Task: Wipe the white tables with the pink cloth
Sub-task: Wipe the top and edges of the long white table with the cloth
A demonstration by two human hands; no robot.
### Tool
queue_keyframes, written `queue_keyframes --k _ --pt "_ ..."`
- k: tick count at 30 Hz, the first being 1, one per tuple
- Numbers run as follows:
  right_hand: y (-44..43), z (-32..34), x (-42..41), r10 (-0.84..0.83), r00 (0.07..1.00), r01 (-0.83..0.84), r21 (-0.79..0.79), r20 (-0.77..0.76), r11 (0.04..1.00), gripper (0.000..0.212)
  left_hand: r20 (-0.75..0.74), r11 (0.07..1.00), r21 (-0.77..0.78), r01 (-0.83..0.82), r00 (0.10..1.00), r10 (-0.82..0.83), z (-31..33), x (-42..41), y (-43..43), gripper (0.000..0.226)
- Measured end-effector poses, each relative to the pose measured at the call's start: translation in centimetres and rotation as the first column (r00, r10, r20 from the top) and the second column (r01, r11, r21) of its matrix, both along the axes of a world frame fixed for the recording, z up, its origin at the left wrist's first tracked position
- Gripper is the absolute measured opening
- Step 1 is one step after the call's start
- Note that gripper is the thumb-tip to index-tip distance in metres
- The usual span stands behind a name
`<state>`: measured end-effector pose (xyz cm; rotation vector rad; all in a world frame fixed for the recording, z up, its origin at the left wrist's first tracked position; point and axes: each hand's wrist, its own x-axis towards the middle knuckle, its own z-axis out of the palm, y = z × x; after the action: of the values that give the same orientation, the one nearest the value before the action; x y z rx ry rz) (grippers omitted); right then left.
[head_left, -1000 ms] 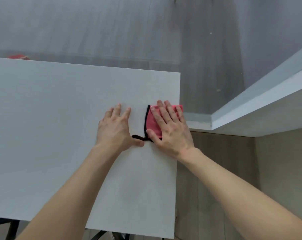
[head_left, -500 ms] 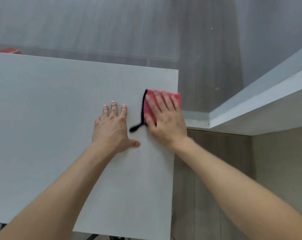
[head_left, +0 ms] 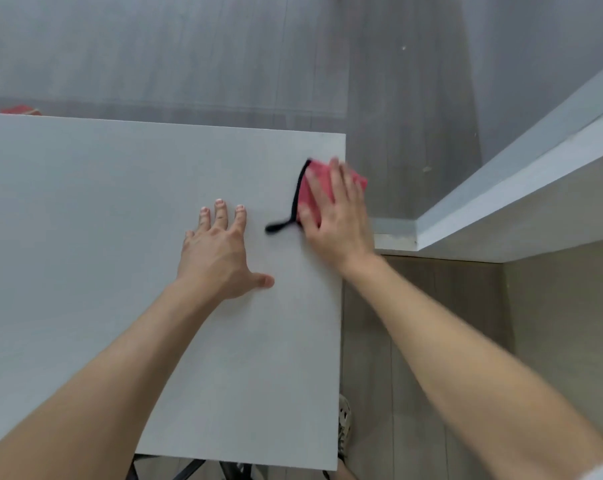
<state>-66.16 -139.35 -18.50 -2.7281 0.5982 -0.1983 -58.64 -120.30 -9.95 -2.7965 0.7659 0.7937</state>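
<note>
Further toward the far corner slides the pink cloth [head_left: 322, 188] – right hand [head_left: 334, 216] flat on it, fingers spread – while the released left hand [head_left: 217, 258] braces the white table [head_left: 85, 237].

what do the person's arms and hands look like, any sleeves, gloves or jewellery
Both forearms are bare up to the frame edge, with no gloves, watch or rings visible on the left hand or right hand. Fingernails are short and unpainted. A sliver of white fabric, perhaps a sleeve, shows at the bottom right corner.

Beyond your surface's far edge you see grey wood-plank floor [head_left: 196, 53]. Past its right edge, a white ledge [head_left: 521, 188] runs diagonally above paler beige flooring [head_left: 431, 306].
</note>
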Motion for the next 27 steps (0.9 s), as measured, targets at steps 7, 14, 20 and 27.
queue_keyframes --k 7,14,20,27 --pt "2.4 0.2 -2.0 0.025 0.999 -0.024 0.03 -0.021 0.999 0.067 0.011 1.0 -0.021 0.0 1.0 0.0 -0.5 0.5 0.3 0.148" --pt "11.4 1.4 -17.9 0.258 0.955 -0.256 0.037 -0.145 0.966 0.067 0.077 0.998 -0.028 0.049 0.996 -0.047 0.6 0.8 0.2 0.141" --pt "3.6 2.2 -2.7 0.037 0.959 -0.056 -0.062 -0.279 0.996 0.072 0.144 0.946 -0.318 0.061 0.989 -0.015 0.8 -3.0 5.8 0.052" --pt "14.9 2.3 -7.6 0.121 0.957 -0.149 -0.09 -0.265 0.985 0.07 0.174 0.926 -0.377 0.023 0.984 0.047 -0.8 -7.4 17.5 0.007"
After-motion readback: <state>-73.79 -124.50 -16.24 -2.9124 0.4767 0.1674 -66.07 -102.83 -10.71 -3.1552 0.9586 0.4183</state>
